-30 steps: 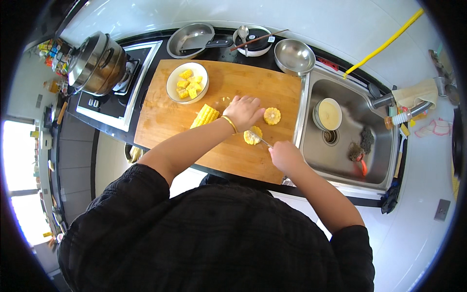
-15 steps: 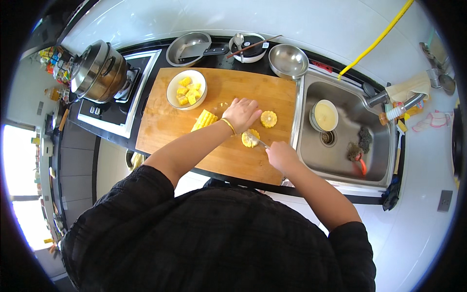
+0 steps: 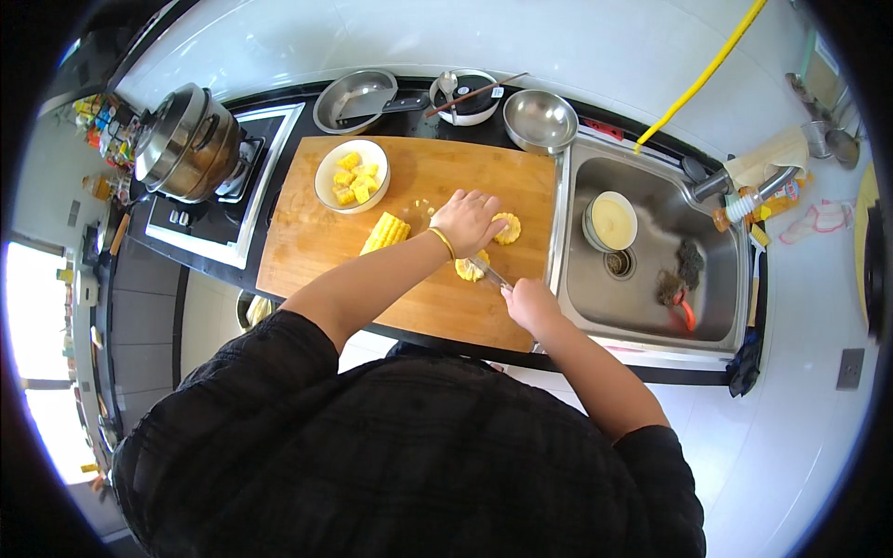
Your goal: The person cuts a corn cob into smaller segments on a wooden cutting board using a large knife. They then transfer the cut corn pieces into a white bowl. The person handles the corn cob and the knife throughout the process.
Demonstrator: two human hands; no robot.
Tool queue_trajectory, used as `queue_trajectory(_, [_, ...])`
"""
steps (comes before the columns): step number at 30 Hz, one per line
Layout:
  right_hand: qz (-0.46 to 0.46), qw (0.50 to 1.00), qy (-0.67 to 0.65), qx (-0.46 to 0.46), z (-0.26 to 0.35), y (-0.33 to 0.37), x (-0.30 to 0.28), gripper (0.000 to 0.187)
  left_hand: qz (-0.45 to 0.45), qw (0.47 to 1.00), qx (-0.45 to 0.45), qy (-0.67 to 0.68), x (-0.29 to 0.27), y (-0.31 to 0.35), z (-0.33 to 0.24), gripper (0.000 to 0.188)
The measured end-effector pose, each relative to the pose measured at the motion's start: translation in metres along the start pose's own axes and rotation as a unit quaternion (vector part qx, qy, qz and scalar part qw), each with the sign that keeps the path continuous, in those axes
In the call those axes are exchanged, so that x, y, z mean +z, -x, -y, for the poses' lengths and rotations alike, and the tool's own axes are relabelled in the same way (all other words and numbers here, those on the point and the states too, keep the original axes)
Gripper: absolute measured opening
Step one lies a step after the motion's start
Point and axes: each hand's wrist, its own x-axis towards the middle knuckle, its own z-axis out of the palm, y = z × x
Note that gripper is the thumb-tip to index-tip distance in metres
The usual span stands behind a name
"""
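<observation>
My right hand [image 3: 532,305] is closed around the handle of a knife [image 3: 490,272], whose blade lies over a round slice of corn [image 3: 469,269] on the wooden cutting board [image 3: 437,307]. My left hand [image 3: 468,221], a yellow bracelet at its wrist, is palm down with fingers stretched out, above the blade's far end, which it hides. Just beyond its fingertips a second corn slice [image 3: 507,228] lies flat, partly covered. Left of my left forearm rests a longer piece of corn cob [image 3: 384,232]. A white bowl [image 3: 324,191] holds several corn chunks [image 3: 357,175] at the board's far left.
Behind the board stand a metal pan [image 3: 327,104] with another knife across it, a bowl with a spoon [image 3: 448,86] and chopsticks, and a steel bowl [image 3: 540,121]. At right, the sink [image 3: 595,307] contains a bowl of pale yellow liquid [image 3: 613,223]. A lidded pot [image 3: 186,144] sits on the stove.
The view has shifted slightly. Relative to the board, my left hand has slid a little to the right, now covering part of the far corn slice. My right hand still grips the knife.
</observation>
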Motion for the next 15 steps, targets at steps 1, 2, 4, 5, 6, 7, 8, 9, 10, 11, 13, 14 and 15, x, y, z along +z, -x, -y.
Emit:
queue_trajectory(1, [-0.003, 1.0, 0.005, -0.014, 0.001, -0.001, 0.001, 0.024, -0.009, 1.0, -0.006, 0.009, 0.003, 0.001, 0.004, 0.027])
queue_trajectory(2, [-0.006, 1.0, 0.01, -0.028, 0.003, -0.003, 0.001, 0.024, -0.017, 1.0, -0.012, 0.018, 0.008, 0.004, 0.013, 0.028])
queue_trajectory(4, [-0.011, 0.999, 0.002, -0.033, 0.01, -0.005, 0.0, 0.024, -0.019, 0.999, -0.02, 0.035, 0.008, 0.007, 0.02, 0.029])
queue_trajectory(5, [-0.012, 1.0, -0.01, -0.022, 0.013, -0.003, -0.003, 0.024, -0.013, 0.999, -0.023, 0.045, 0.008, 0.008, 0.022, 0.029])
queue_trajectory(6, [-0.014, 1.0, -0.02, -0.009, 0.013, -0.001, -0.005, 0.024, -0.009, 0.998, -0.025, 0.057, 0.007, 0.008, 0.021, 0.029])
queue_trajectory(7, [-0.017, 1.0, -0.018, -0.009, 0.009, -0.002, 0.0, 0.024, -0.005, 0.999, -0.015, 0.038, 0.007, 0.007, 0.017, 0.029])
queue_trajectory(8, [-0.02, 1.0, -0.016, -0.009, 0.003, -0.005, 0.009, 0.023, -0.002, 1.0, -0.006, 0.018, 0.008, 0.004, 0.011, 0.029])
queue_trajectory(9, [-0.027, 1.0, -0.012, -0.009, 0.001, -0.006, 0.008, 0.023, -0.002, 1.0, 0.006, -0.004, 0.005, 0.0, 0.008, 0.03])
queue_trajectory(10, [-0.031, 0.999, -0.014, -0.003, 0.001, -0.006, 0.007, 0.023, 0.007, 1.0, 0.002, -0.002, 0.002, -0.002, 0.007, 0.029])
queue_trajectory(11, [-0.034, 0.999, -0.015, 0.002, 0.001, -0.005, 0.005, 0.023, 0.016, 1.0, -0.001, 0.0, -0.001, -0.004, 0.006, 0.029])
queue_trajectory(13, [-0.029, 1.0, -0.006, -0.003, 0.004, -0.003, 0.008, 0.022, 0.014, 1.0, -0.013, 0.012, 0.003, 0.003, 0.009, 0.03])
queue_trajectory(14, [-0.027, 1.0, 0.006, -0.013, 0.01, -0.007, 0.011, 0.022, -0.001, 1.0, -0.018, 0.02, 0.01, 0.01, 0.022, 0.03])
queue_trajectory(15, [-0.023, 0.999, 0.017, -0.025, 0.016, -0.01, 0.011, 0.022, -0.015, 0.999, -0.024, 0.026, 0.006, 0.014, 0.027, 0.03])
